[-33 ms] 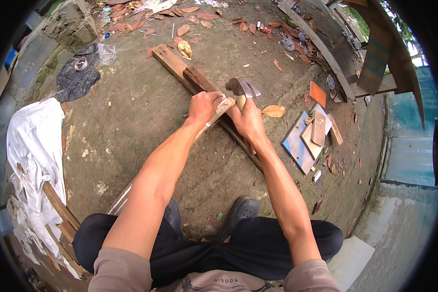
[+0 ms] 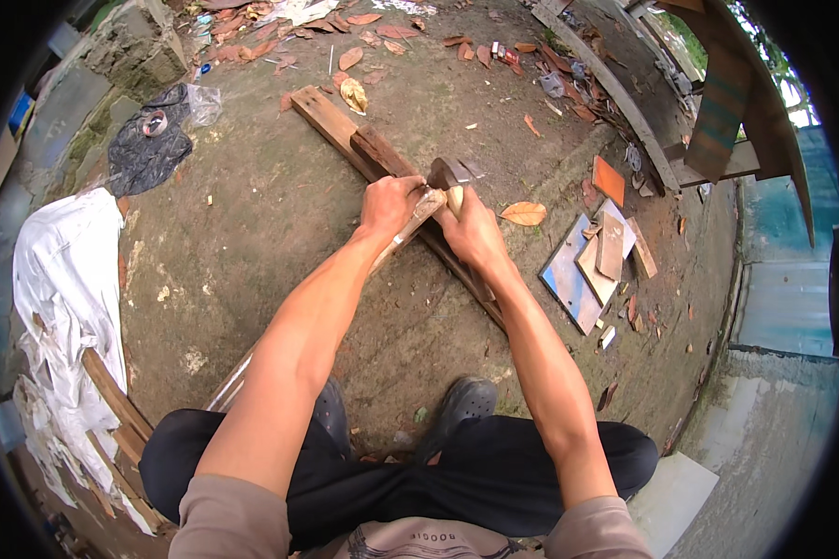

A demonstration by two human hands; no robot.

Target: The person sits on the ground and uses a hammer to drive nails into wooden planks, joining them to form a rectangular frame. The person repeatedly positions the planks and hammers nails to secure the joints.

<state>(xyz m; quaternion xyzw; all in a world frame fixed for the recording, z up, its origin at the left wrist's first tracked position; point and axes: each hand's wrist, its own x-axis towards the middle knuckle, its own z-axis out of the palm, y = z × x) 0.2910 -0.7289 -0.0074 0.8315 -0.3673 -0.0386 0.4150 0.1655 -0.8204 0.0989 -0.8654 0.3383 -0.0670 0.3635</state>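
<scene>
left hand [image 2: 389, 203] grip closed round pale stick [image 2: 408, 226]. right hand [image 2: 474, 235] grip clamped on hammer [image 2: 445, 177] handle, head at 12 o'clock of hands. both over brown plank [image 2: 364, 147] on dirt ground [image 2: 252, 233]. tile scraps [image 2: 592, 265] at 3 o'clock.

Hammer [image 2: 446, 177]: dark metal head, pale wooden handle; head rests against the plank, handle gripped in the right hand [image 2: 473, 235].
Pale stick [image 2: 408, 226]: thin, light wood, slanting across the plank; upper end under the left hand [image 2: 389, 205].
Plank [image 2: 345, 130]: long, brown, weathered, flat on the dirt, running diagonally.
</scene>
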